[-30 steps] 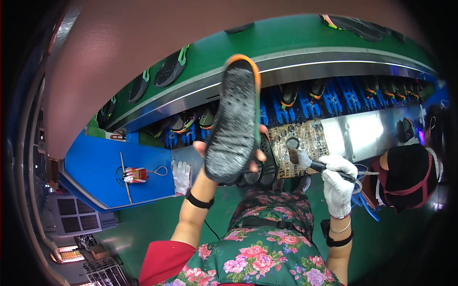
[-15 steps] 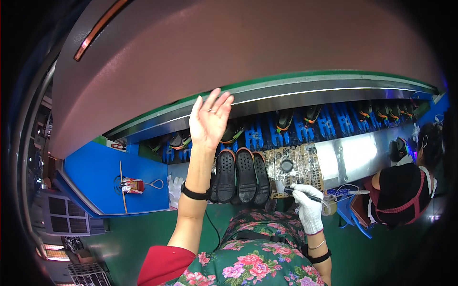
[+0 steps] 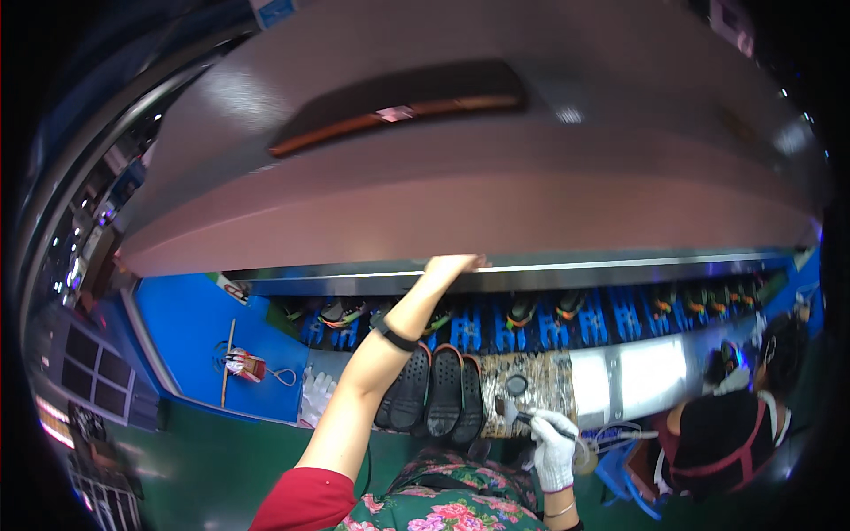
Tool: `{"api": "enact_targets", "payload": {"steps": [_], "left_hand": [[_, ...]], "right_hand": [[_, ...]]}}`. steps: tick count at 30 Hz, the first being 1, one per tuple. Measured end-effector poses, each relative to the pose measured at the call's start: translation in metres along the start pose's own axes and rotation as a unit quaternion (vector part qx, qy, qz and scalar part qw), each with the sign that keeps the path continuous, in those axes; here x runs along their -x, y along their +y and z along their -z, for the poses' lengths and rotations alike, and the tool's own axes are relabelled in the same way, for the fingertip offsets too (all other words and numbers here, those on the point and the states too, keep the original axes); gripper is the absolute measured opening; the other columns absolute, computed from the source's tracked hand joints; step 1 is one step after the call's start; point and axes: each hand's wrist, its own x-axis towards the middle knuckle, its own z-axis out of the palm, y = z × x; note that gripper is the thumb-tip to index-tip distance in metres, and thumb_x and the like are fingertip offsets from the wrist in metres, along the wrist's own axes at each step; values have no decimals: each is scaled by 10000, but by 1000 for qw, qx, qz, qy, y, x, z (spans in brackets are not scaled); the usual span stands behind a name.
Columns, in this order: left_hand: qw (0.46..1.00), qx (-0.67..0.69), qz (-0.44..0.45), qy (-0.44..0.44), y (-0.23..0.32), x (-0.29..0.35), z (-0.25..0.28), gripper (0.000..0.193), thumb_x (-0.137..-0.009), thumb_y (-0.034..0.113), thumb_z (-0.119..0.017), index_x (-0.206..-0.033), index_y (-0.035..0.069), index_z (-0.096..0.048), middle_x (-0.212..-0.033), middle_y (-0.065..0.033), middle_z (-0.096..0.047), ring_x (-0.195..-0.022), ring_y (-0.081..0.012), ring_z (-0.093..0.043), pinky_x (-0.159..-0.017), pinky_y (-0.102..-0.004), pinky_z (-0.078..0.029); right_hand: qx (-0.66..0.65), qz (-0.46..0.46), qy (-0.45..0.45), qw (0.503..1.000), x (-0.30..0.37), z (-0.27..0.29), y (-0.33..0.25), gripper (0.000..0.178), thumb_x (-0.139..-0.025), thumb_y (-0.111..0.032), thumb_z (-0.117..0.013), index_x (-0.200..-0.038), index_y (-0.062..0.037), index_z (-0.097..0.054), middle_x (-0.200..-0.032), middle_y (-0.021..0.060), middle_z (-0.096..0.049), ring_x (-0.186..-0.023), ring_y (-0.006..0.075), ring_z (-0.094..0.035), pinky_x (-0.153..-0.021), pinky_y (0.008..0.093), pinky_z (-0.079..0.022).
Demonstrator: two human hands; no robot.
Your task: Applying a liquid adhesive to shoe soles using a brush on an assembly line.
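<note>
My bare left hand [image 3: 457, 263] reaches up to the lower edge of the large brown hood [image 3: 460, 212]. Its fingers are blurred and partly hidden at that edge. In a white knit glove, my right hand [image 3: 555, 442] is closed round the dark handle of a flat brush [image 3: 509, 410]. The brush head rests over or just above the taped cardboard [image 3: 549, 380], near a small round black dish [image 3: 516, 384]. Left of the cardboard, several black perforated clogs [image 3: 444, 391] with orange edges stand side by side, below my left forearm.
Under the hood, blue racks [image 3: 593, 319] hold several dark shoes with orange and green trim. A blue side panel [image 3: 266, 389] carries a red-and-white packet [image 3: 244, 365]. White gloves [image 3: 317, 394] lie by my left arm. Another person [image 3: 717, 434] sits at the right, beside a metal plate [image 3: 651, 376].
The view has tilted upward, showing more of the hood and its handle. My left hand, spread palm-up before, has turned and moved against the hood's edge. My right hand still holds the brush.
</note>
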Motion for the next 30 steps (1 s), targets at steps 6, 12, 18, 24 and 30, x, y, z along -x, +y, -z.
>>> {"api": "enact_targets", "payload": {"steps": [6,12,18,24,30], "left_hand": [[997,35,48,-52,-9,-39,0,247,-975,199,-626,-1128,9,-668,-1033,-190,-704,-1029,-267,-686,-846,-418,-562],[985,149,76,-46,-15,-25,-20,221,-979,191,-632,-1085,-1,-658,-1044,-199,-681,-1072,-242,-664,-856,-390,-558],[919,287,-219,156,-20,46,-16,374,-931,156,-723,-1227,-22,-580,-1235,-175,-618,-1113,-242,-633,-889,-380,-545],[827,449,-199,273,-80,91,19,430,-935,79,-691,-1338,25,-550,-1241,-80,-630,-1152,-170,-613,-1024,-318,-463],[845,532,-4,-58,-111,122,-39,214,-937,259,-743,-1018,64,-709,-908,7,-664,-843,-84,-608,-790,-276,-505]], "right_hand": [[309,112,-59,943,3,34,23,308,-838,66,-626,-1112,-21,-739,-1081,152,-739,-947,221,-631,-865,322,-467],[455,233,-68,857,2,32,21,338,-876,50,-585,-1146,-35,-769,-1130,144,-748,-1059,273,-671,-991,402,-519],[856,239,20,459,-12,76,16,365,-978,-296,-541,-1141,-11,-699,-997,154,-724,-893,301,-685,-827,427,-563],[550,363,10,752,3,40,-63,426,-1025,-315,-503,-1283,0,-628,-1092,178,-702,-916,296,-671,-825,421,-561],[334,186,-47,923,-12,83,-44,421,-1090,-203,-459,-1466,-19,-504,-1381,249,-586,-1135,298,-609,-990,402,-538]]}}
